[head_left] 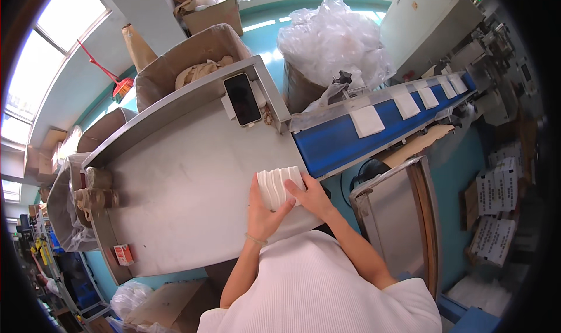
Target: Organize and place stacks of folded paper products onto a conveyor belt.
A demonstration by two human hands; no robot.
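Note:
Between my two hands I hold a stack of white folded packets point(276, 187), several layers standing side by side, above the near right part of the metal table. My left hand point(264, 215) grips the stack's left side, its thumb reaching across the near edge. On the right side my right hand point(312, 197) is closed round it, thumb lying on the face of the stack. Whether the packets are tissue or cloth I cannot tell. To the right, similar flat white packets point(367, 121) lie spaced along a blue conveyor belt point(327, 148).
A raised rim borders the metal table point(187, 181). On it are a black-screened phone point(242, 100), a small red-and-white box point(123, 254) and brown rolls point(99, 198). Behind stand a lined carton point(198, 55) and a large bag of clear plastic point(336, 40). A framed panel point(397, 216) leans at right.

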